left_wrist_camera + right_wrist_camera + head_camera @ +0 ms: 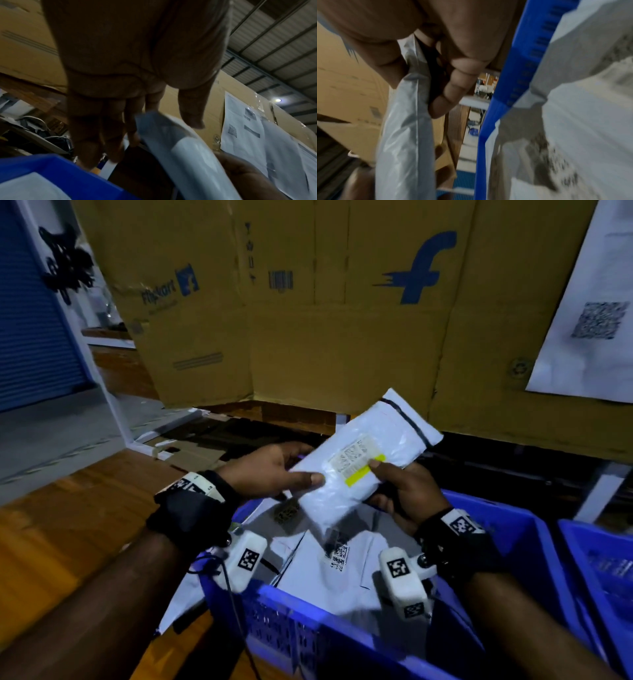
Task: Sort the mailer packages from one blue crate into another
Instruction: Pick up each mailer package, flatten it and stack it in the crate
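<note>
A white mailer package with a printed label and a yellow strip is held tilted above a blue crate. My left hand pinches its lower left edge, thumb on top. My right hand grips its lower right side, thumb on the yellow strip. In the left wrist view the mailer runs down to the right below my fingers. The right wrist view shows the mailer edge-on, with curled fingers behind it. More white mailers lie in the crate.
A second blue crate stands at the right edge. A large brown cardboard wall with blue logos rises behind, with white printed sheets taped on it. A wooden table surface lies to the left.
</note>
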`<state>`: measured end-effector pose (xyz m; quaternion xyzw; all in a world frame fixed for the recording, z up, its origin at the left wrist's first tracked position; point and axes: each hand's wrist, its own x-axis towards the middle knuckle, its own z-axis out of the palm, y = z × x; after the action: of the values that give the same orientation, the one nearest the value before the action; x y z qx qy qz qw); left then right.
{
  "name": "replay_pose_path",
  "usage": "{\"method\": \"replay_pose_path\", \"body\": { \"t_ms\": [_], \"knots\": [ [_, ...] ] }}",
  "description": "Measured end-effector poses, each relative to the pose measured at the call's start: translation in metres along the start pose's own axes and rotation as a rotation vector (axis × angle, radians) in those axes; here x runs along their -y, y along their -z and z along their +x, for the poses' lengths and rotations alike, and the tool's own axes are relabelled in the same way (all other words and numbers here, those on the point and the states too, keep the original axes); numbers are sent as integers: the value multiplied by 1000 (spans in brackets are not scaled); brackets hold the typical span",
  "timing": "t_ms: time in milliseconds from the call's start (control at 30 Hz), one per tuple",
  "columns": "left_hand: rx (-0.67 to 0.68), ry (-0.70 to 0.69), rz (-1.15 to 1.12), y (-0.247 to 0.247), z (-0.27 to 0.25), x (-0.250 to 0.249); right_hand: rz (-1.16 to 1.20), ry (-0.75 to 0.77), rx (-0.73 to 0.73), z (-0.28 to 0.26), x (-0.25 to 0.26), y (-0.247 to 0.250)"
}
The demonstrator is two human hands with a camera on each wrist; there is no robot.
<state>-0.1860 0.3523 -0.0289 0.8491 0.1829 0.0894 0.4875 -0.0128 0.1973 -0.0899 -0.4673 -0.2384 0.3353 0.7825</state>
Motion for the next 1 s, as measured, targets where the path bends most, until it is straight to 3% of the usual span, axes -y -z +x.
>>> {"method": "replay_pose_path", "body": {
  "t_ms": [200,400,567,633,800,1000],
  "knots": [
    [-116,108,-282,-7,6,17,18,13,-8,-5,-9,-9],
    [-264,28,-581,0,5,12,12,-35,-39,-2,4,-3],
    [-285,-40,-609,18,1,6,55,236,-164,3,37,25],
    [-283,-62,-596,23,0,4,49,269,-192,2,49,39],
    [-288,-97,-513,27,3,-5,-103,185,5,-7,57,46],
    [-236,-112,-435,23,8,-12,-123,49,188,-13,42,32]
  ]
}}
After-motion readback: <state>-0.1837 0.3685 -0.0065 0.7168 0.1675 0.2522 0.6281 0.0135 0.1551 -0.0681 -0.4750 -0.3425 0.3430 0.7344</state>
